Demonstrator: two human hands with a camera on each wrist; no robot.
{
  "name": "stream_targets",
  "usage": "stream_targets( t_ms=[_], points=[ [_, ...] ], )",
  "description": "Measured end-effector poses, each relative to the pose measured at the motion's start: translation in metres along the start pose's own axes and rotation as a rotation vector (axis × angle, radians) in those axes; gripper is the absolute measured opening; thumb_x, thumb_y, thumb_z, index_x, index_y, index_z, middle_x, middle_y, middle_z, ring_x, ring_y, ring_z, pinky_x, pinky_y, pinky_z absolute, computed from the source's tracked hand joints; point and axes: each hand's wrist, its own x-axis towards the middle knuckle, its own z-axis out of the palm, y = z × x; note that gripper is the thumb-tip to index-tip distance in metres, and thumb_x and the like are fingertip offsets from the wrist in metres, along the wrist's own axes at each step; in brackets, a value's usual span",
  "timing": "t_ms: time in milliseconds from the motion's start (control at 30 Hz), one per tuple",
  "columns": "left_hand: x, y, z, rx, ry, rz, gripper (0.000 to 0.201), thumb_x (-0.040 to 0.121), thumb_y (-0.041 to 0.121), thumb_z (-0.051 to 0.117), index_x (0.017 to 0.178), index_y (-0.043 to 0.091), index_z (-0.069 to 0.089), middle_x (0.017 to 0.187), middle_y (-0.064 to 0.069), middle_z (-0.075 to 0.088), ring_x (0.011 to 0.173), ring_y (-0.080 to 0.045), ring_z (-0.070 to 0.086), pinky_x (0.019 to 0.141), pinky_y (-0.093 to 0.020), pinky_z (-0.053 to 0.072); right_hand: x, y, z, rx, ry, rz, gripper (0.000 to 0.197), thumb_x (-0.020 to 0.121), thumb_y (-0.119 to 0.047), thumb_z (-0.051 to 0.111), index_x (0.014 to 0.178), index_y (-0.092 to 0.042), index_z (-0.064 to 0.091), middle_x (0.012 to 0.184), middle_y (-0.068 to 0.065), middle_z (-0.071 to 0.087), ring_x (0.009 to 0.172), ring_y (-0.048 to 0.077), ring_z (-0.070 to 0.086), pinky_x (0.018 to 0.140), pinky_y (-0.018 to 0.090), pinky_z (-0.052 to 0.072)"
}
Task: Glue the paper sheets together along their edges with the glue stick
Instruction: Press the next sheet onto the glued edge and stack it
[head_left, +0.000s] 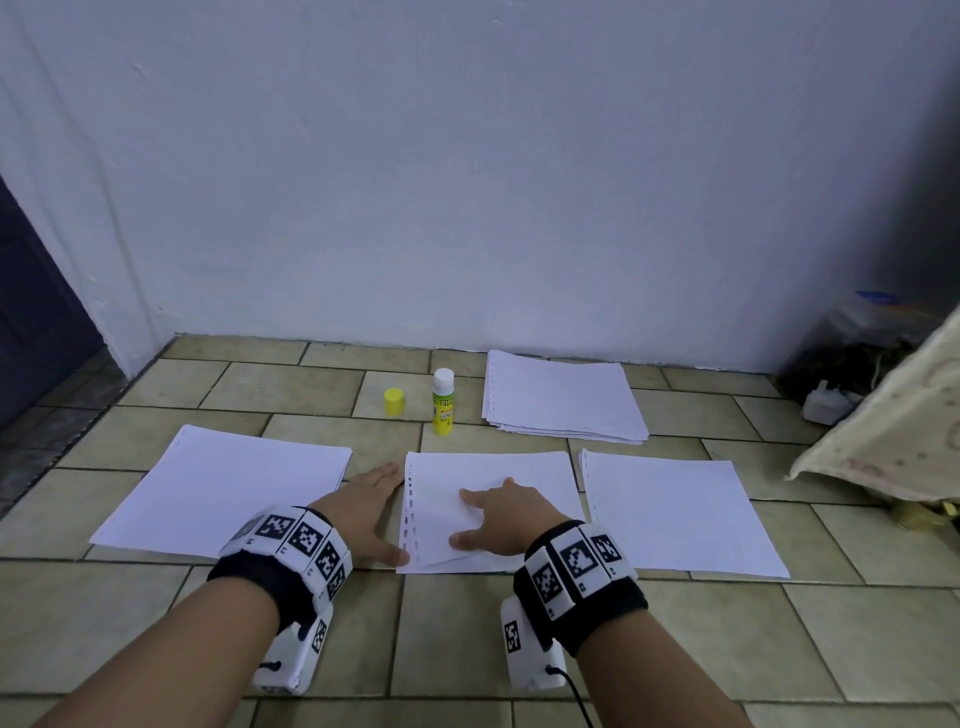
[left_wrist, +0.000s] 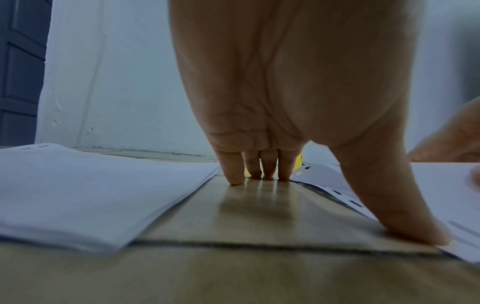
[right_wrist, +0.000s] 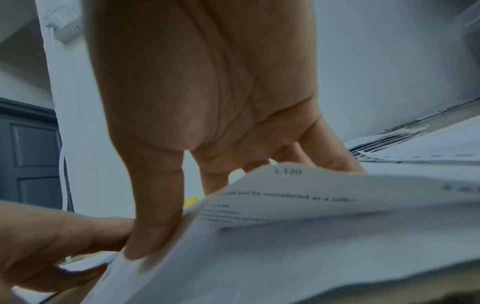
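Observation:
Three white paper piles lie in a row on the tiled floor: left pile (head_left: 228, 493), middle pile (head_left: 519, 478), right pile (head_left: 680, 514). My left hand (head_left: 382, 514) lies flat on the tile between the left and middle piles. Its thumb (left_wrist: 405, 216) touches the middle pile's punched edge (left_wrist: 337, 192). My right hand (head_left: 483, 519) is on the middle pile and pinches the top sheet (right_wrist: 298, 197), whose corner is raised and shows print underneath. The glue stick (head_left: 443, 402) stands upright and uncapped behind the middle pile. Its yellow cap (head_left: 394, 401) stands to its left.
A fourth paper stack (head_left: 563, 397) lies by the wall at the back right. A pale cloth (head_left: 883, 431), a white plug (head_left: 826, 402) and dark clutter (head_left: 857, 353) fill the right corner. A dark door (head_left: 31, 312) is at the far left. Bare tiles (head_left: 467, 649) are near me.

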Motion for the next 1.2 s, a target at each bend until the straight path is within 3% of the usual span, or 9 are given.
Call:
stream_targets(
  t_ms=[667, 833, 933, 1000, 1067, 1133, 1200],
  points=[
    [0.0, 0.005, -0.001, 0.002, 0.001, -0.006, 0.111, 0.08, 0.043, 0.073, 0.154, 0.017, -0.005, 0.162, 0.003, -0.005, 0.148, -0.013, 0.004, 0.12, -0.029, 0.011, 0.005, 0.001, -0.001, 0.008, 0.03, -0.032, 0.084, 0.084, -0.064, 0.054, 0.151, -0.026, 0.022, 0.153, 0.007, 0.031, 0.141, 0.027, 0.025, 0.115, 0.044, 0.022],
    [0.001, 0.0, -0.003, 0.0, -0.079, -0.006, 0.127, 0.07, 0.051, 0.079, 0.153, 0.016, -0.011, 0.161, 0.002, -0.009, 0.148, -0.014, -0.001, 0.121, -0.03, 0.008, -0.005, -0.001, -0.005, 0.051, 0.028, -0.04, 0.092, 0.076, -0.067, 0.061, 0.15, -0.024, 0.027, 0.152, 0.006, 0.033, 0.14, 0.026, 0.029, 0.115, 0.04, 0.025],
    [0.001, 0.004, -0.005, -0.043, -0.041, -0.023, 0.118, 0.073, 0.058, 0.073, 0.154, 0.015, -0.001, 0.161, 0.002, 0.002, 0.148, -0.015, 0.008, 0.119, -0.029, 0.012, 0.001, -0.002, -0.005, 0.063, 0.049, -0.015, 0.077, 0.085, -0.066, 0.05, 0.147, -0.025, 0.033, 0.15, 0.004, 0.037, 0.137, 0.025, 0.035, 0.112, 0.041, 0.029],
    [0.003, 0.007, -0.006, -0.067, 0.009, -0.042, 0.102, 0.077, 0.058, 0.069, 0.151, 0.016, 0.013, 0.157, 0.001, 0.017, 0.143, -0.016, 0.02, 0.116, -0.03, 0.022, 0.005, -0.002, -0.004, 0.066, 0.097, 0.003, 0.058, 0.093, -0.052, 0.049, 0.144, -0.026, 0.04, 0.146, 0.003, 0.043, 0.132, 0.025, 0.041, 0.109, 0.038, 0.035],
    [0.005, 0.011, -0.006, -0.022, 0.025, -0.063, 0.096, 0.077, 0.053, 0.072, 0.148, 0.017, 0.018, 0.152, 0.001, 0.024, 0.139, -0.016, 0.027, 0.113, -0.032, 0.029, 0.007, -0.005, -0.002, 0.037, 0.146, 0.016, 0.05, 0.093, -0.036, 0.057, 0.14, -0.026, 0.044, 0.137, 0.006, 0.05, 0.123, 0.026, 0.05, 0.101, 0.037, 0.042],
    [0.006, 0.014, -0.005, 0.049, 0.031, -0.07, 0.103, 0.074, 0.048, 0.077, 0.149, 0.017, 0.013, 0.152, 0.001, 0.018, 0.139, -0.017, 0.026, 0.111, -0.034, 0.032, 0.008, -0.008, 0.0, -0.017, 0.175, 0.017, 0.054, 0.087, -0.03, 0.066, 0.136, -0.022, 0.044, 0.126, 0.008, 0.054, 0.115, 0.028, 0.055, 0.091, 0.036, 0.045],
    [0.008, 0.018, -0.004, 0.127, 0.044, -0.07, 0.11, 0.074, 0.046, 0.078, 0.152, 0.018, 0.006, 0.157, 0.002, 0.002, 0.142, -0.02, 0.021, 0.112, -0.037, 0.033, 0.01, -0.01, -0.001, -0.095, 0.188, 0.005, 0.057, 0.084, -0.03, 0.07, 0.133, -0.018, 0.044, 0.121, 0.008, 0.056, 0.11, 0.028, 0.057, 0.082, 0.034, 0.044]
  ],
)
